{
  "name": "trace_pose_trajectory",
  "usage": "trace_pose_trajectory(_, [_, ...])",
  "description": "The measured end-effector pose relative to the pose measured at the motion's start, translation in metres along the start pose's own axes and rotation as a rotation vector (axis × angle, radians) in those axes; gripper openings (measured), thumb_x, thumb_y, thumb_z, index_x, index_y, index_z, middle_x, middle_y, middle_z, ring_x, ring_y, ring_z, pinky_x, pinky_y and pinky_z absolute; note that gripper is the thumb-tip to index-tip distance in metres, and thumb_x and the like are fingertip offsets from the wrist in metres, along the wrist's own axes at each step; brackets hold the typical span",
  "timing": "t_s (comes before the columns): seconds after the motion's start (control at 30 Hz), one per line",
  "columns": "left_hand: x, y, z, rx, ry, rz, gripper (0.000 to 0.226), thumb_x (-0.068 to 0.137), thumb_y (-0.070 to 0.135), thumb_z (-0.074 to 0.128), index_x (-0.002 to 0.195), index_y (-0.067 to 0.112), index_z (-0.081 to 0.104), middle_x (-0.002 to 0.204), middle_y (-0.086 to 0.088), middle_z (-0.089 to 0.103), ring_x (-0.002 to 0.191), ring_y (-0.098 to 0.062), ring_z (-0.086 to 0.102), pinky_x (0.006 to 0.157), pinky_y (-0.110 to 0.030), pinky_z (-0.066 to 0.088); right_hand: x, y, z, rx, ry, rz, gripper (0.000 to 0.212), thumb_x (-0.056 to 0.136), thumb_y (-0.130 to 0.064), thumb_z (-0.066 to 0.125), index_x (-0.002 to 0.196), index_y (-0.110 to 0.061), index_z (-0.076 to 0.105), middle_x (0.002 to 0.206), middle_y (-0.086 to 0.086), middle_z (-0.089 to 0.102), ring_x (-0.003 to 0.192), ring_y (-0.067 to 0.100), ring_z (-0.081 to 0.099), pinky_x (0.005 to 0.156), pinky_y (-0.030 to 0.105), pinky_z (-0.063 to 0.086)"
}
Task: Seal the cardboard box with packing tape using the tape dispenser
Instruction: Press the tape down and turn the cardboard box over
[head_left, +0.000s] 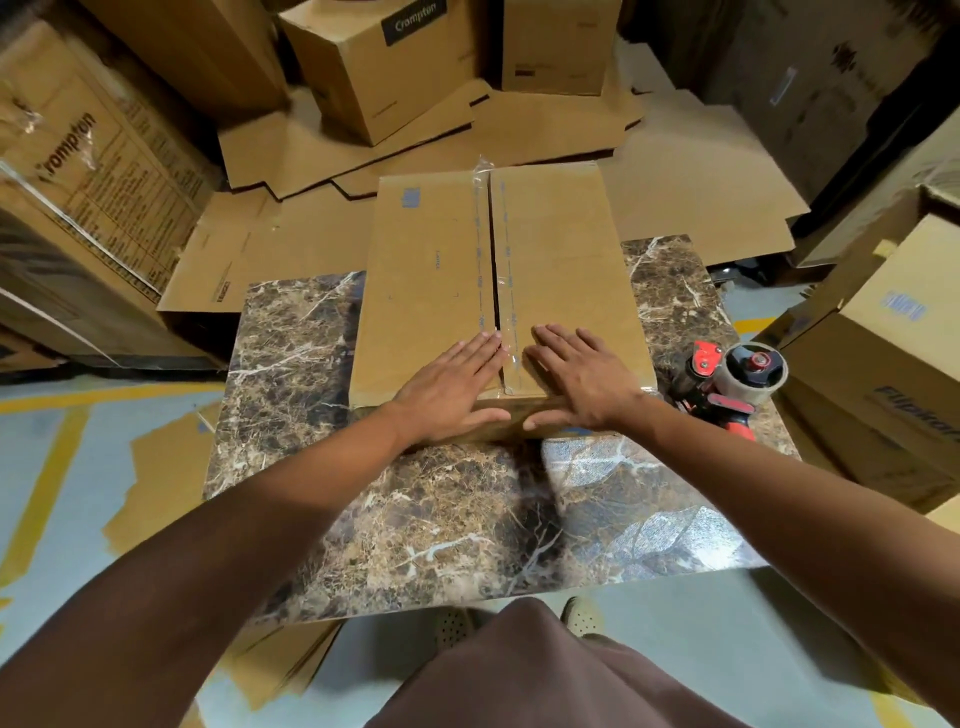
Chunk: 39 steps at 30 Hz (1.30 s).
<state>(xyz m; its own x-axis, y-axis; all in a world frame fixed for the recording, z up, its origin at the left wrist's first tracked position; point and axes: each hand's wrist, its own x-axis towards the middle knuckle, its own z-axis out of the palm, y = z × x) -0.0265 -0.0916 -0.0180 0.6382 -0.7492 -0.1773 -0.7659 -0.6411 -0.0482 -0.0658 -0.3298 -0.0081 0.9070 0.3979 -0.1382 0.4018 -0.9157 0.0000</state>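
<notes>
Cardboard box (431, 270) lies flat on a marbled table (467, 519), clear tape (491, 270) running along its centre seam and curling loose at the far end. The left hand (457, 387) and right hand (579, 379) press flat and empty either side of the seam; the tape dispenser (730, 382) rests right of the right hand, apparently untouched.

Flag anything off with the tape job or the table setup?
Tape runs along the box seam, but its far end sticks up crumpled past the edge, not pressed down. The dispenser lies on its side at the table edge. Both hands, left and right, lie flat on the near end.
</notes>
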Motion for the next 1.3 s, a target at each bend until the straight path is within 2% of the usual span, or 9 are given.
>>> trace_pose_trajectory(0.1, [-0.012, -0.02, -0.002, 0.013, -0.016, 0.058, 0.081, 0.096, 0.068, 0.007, 0.155, 0.015, -0.008, 0.161, -0.004, -0.013, 0.149, -0.017, -0.011, 0.122, -0.037, 0.0, 0.009, -0.017, -0.007, 0.032, 0.109, -0.01, 0.092, 0.084, -0.083, 0.028, 0.141, -0.011, 0.041, 0.157, 0.015, 0.03, 0.144, 0.029, 0.031, 0.117, 0.051, 0.026])
trace_pose_trajectory(0.2, [-0.02, -0.037, -0.005, 0.052, -0.024, 0.059, 0.08, 0.096, 0.066, 0.007, 0.155, 0.013, -0.007, 0.16, -0.004, -0.013, 0.148, -0.016, -0.011, 0.122, -0.035, -0.001, 0.019, -0.033, 0.003, 0.068, 0.127, -0.029, 0.083, 0.09, -0.076, 0.021, 0.143, -0.014, 0.039, 0.159, 0.015, 0.028, 0.146, 0.029, 0.028, 0.118, 0.052, 0.025])
trace_pose_trajectory(0.6, [-0.026, -0.031, 0.012, 0.068, 0.009, -0.113, 0.095, 0.085, 0.078, 0.003, 0.154, 0.013, -0.004, 0.161, -0.004, -0.011, 0.15, -0.02, -0.007, 0.123, -0.044, 0.005, 0.022, -0.036, 0.014, 0.033, 0.074, 0.014, 0.089, 0.085, -0.082, 0.02, 0.145, -0.019, 0.038, 0.159, 0.011, 0.028, 0.147, 0.026, 0.026, 0.119, 0.051, 0.025])
trace_pose_trajectory(0.7, [-0.028, -0.035, 0.012, 0.015, 0.015, -0.071, 0.099, 0.083, 0.082, 0.007, 0.155, 0.014, -0.002, 0.162, -0.004, -0.009, 0.15, -0.02, -0.007, 0.123, -0.046, 0.006, 0.022, -0.033, 0.01, 0.086, 0.073, 0.007, 0.099, 0.076, -0.091, 0.026, 0.144, -0.021, 0.04, 0.159, 0.008, 0.028, 0.146, 0.024, 0.028, 0.12, 0.05, 0.022])
trace_pose_trajectory(0.83, [-0.042, -0.057, 0.012, 0.02, 0.03, 0.025, 0.088, 0.091, 0.074, 0.012, 0.156, 0.014, -0.002, 0.162, -0.005, -0.01, 0.15, -0.019, -0.008, 0.123, -0.044, 0.005, 0.031, -0.047, -0.003, 0.179, 0.165, 0.095, 0.088, 0.084, -0.084, 0.021, 0.138, -0.019, 0.046, 0.153, 0.01, 0.039, 0.139, 0.026, 0.039, 0.114, 0.048, 0.03])
trace_pose_trajectory(1.03, [-0.055, -0.084, 0.026, 0.085, 0.077, 0.057, 0.079, 0.095, 0.067, 0.004, 0.154, 0.015, -0.005, 0.161, -0.006, -0.009, 0.15, -0.021, -0.008, 0.123, -0.041, 0.001, 0.051, -0.093, 0.003, 0.139, 0.126, 0.072, 0.081, 0.094, -0.072, 0.006, 0.156, -0.02, 0.01, 0.164, 0.011, -0.003, 0.152, 0.025, -0.001, 0.123, 0.049, 0.008])
trace_pose_trajectory(1.1, [-0.054, -0.082, 0.033, 0.096, 0.082, 0.039, 0.078, 0.093, 0.067, 0.002, 0.151, 0.016, -0.006, 0.161, -0.007, -0.007, 0.15, -0.021, -0.005, 0.122, -0.04, 0.001, 0.051, -0.095, 0.011, 0.053, 0.098, 0.059, 0.081, 0.094, -0.071, 0.002, 0.157, -0.02, 0.004, 0.163, 0.011, -0.004, 0.152, 0.026, -0.004, 0.123, 0.051, 0.009])
trace_pose_trajectory(1.17, [-0.053, -0.082, 0.04, 0.103, 0.115, 0.032, 0.078, 0.092, 0.067, -0.001, 0.15, 0.014, -0.001, 0.161, -0.009, 0.0, 0.15, -0.022, 0.004, 0.122, -0.04, 0.004, 0.051, -0.093, 0.014, -0.002, 0.071, 0.054, 0.083, 0.093, -0.073, 0.001, 0.157, -0.019, 0.007, 0.163, 0.012, 0.0, 0.152, 0.028, 0.0, 0.122, 0.052, 0.013])
trace_pose_trajectory(1.3, [-0.053, -0.086, 0.052, 0.014, 0.312, 0.065, 0.08, 0.096, 0.065, 0.008, 0.145, 0.01, 0.038, 0.152, -0.012, 0.037, 0.142, -0.026, 0.036, 0.116, -0.043, 0.028, 0.055, -0.093, 0.014, -0.058, 0.016, 0.062, 0.087, 0.091, -0.074, -0.001, 0.156, -0.018, 0.014, 0.162, 0.014, 0.009, 0.151, 0.031, 0.01, 0.119, 0.055, 0.021])
